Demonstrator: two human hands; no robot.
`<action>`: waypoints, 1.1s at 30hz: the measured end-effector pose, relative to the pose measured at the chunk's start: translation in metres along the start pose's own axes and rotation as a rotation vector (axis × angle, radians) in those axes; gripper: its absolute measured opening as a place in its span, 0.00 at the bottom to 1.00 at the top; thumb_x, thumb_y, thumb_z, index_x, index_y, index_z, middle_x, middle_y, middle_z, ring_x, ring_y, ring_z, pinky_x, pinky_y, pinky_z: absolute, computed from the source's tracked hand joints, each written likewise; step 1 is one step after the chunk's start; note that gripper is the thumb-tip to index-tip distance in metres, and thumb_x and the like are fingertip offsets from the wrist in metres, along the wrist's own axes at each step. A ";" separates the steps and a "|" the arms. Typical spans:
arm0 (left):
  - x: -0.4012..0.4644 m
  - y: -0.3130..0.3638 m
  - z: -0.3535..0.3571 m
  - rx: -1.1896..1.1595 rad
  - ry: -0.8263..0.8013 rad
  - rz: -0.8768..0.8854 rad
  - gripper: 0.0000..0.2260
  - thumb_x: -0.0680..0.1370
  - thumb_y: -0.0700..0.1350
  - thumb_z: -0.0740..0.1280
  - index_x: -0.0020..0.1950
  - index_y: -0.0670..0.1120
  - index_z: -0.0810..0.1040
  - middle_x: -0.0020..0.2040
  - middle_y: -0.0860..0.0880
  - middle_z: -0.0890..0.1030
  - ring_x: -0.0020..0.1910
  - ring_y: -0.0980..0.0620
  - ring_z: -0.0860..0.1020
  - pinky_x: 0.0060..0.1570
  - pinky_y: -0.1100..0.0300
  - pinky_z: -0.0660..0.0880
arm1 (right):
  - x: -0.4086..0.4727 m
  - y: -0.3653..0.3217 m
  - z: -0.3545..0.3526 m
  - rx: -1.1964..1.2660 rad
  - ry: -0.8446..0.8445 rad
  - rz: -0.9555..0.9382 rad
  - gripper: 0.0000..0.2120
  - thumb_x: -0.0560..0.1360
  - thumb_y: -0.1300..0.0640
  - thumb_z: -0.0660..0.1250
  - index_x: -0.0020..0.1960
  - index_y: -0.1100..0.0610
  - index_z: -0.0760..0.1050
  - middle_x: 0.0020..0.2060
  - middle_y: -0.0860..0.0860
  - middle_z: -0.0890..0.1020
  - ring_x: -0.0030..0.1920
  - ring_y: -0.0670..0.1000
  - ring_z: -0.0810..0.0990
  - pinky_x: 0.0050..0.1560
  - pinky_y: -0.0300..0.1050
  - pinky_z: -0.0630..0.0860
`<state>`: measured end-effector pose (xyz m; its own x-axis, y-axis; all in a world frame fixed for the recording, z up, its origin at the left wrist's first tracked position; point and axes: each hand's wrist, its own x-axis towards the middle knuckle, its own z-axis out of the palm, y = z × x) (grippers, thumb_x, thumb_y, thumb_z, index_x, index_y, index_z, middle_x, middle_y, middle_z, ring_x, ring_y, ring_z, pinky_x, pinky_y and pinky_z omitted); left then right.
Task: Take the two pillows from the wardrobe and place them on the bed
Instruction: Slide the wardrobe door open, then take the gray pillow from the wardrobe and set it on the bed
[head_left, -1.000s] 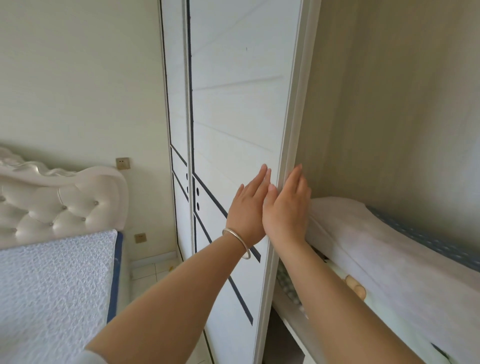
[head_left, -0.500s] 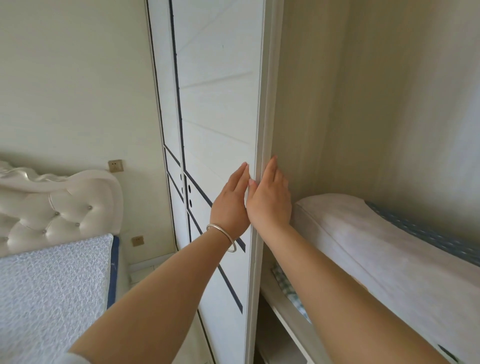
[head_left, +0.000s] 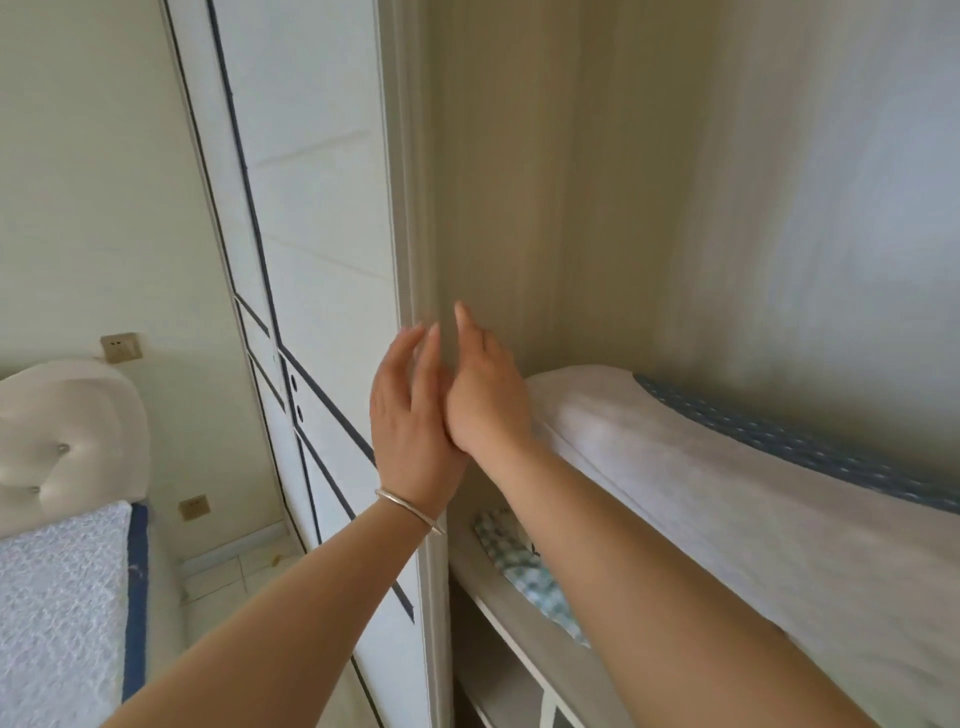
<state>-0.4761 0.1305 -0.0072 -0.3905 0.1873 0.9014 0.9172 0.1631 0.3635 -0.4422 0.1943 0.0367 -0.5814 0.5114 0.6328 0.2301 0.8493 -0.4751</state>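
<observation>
My left hand, with a silver bangle on the wrist, and my right hand are side by side, flat and open, at the edge of the white sliding wardrobe door. The wardrobe is open to the right. On its shelf lies a long white pillow with a blue patterned one behind it against the back wall. A green checked cloth shows beneath them. The bed with a white textured cover is at the lower left.
A white tufted headboard stands behind the bed. Two wall sockets are on the cream wall. A strip of tiled floor runs between bed and wardrobe. The shelf's front edge lies under my right forearm.
The sliding door has moved left, uncovering more of the wardrobe and pillows. Both hands travelled left with its edge, and the fingers now look lifted off it.
</observation>
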 end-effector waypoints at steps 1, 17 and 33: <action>-0.002 0.011 0.007 -0.049 -0.018 0.017 0.30 0.72 0.40 0.72 0.72 0.44 0.64 0.69 0.40 0.68 0.68 0.43 0.67 0.65 0.49 0.68 | -0.002 0.008 -0.012 0.023 0.030 -0.007 0.24 0.79 0.51 0.54 0.74 0.52 0.56 0.66 0.55 0.70 0.65 0.55 0.68 0.60 0.49 0.65; -0.041 0.147 0.172 -0.352 -0.676 -0.863 0.37 0.72 0.58 0.69 0.75 0.47 0.58 0.78 0.47 0.51 0.74 0.45 0.58 0.71 0.44 0.57 | -0.021 0.234 -0.184 -0.627 -0.065 0.213 0.17 0.77 0.51 0.57 0.64 0.56 0.69 0.59 0.56 0.76 0.60 0.58 0.70 0.54 0.51 0.68; -0.091 0.126 0.219 -0.498 -0.649 -1.584 0.55 0.58 0.53 0.71 0.74 0.59 0.36 0.71 0.42 0.63 0.63 0.33 0.67 0.56 0.31 0.71 | 0.016 0.335 -0.213 -0.701 -0.652 0.625 0.35 0.76 0.36 0.53 0.75 0.54 0.49 0.75 0.56 0.56 0.73 0.59 0.55 0.70 0.56 0.56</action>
<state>-0.3424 0.3457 -0.0953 -0.6901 0.4927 -0.5301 -0.4425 0.2923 0.8478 -0.2081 0.5145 0.0176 -0.4592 0.8788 -0.1299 0.8873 0.4607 -0.0203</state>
